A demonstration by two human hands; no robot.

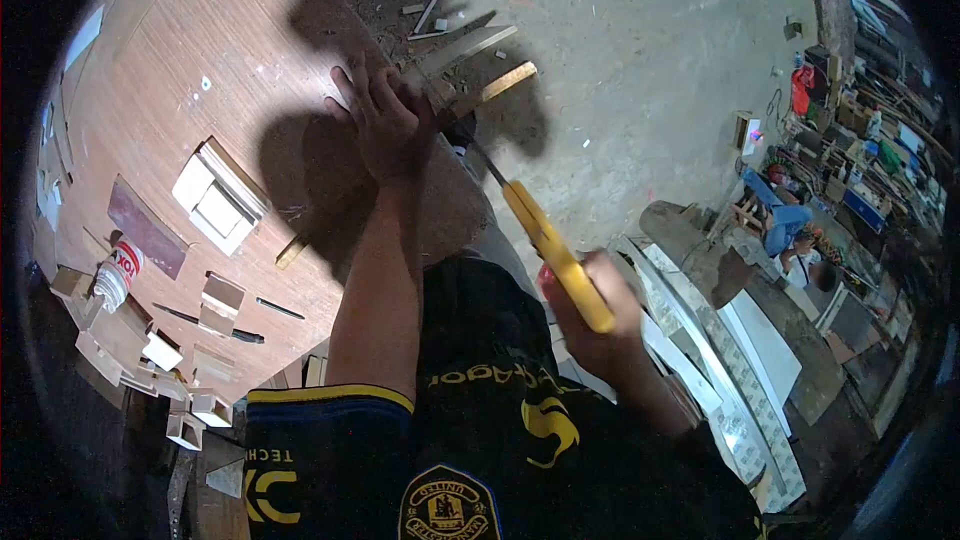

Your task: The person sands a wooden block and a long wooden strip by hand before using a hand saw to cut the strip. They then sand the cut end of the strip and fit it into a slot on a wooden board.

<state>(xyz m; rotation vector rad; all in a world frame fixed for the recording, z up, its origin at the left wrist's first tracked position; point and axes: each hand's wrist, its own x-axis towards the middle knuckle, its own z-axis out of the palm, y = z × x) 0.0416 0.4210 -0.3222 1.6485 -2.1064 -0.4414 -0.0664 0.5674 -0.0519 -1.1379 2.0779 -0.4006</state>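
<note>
My right hand [600,315] is closed round the yellow handle of a saw-like tool [548,245]. Its narrow dark blade runs up and left toward the table edge, near a piece of wood. My left hand [385,130] presses down at the edge of the wooden table [240,50], fingers spread, beside wood strips that jut out over the floor. One strip [508,82] has a bright end; a paler one [470,48] lies just above it. Shadow hides what lies under my left palm and where the blade meets the wood.
On the table are a white box-like piece [218,202], a reddish-brown sheet [147,227], a white container with red lettering [118,275], a black pen [280,308] and small wooden blocks [220,298]. Long panels [710,360] lie at the right. Another person [790,230] sits beyond them.
</note>
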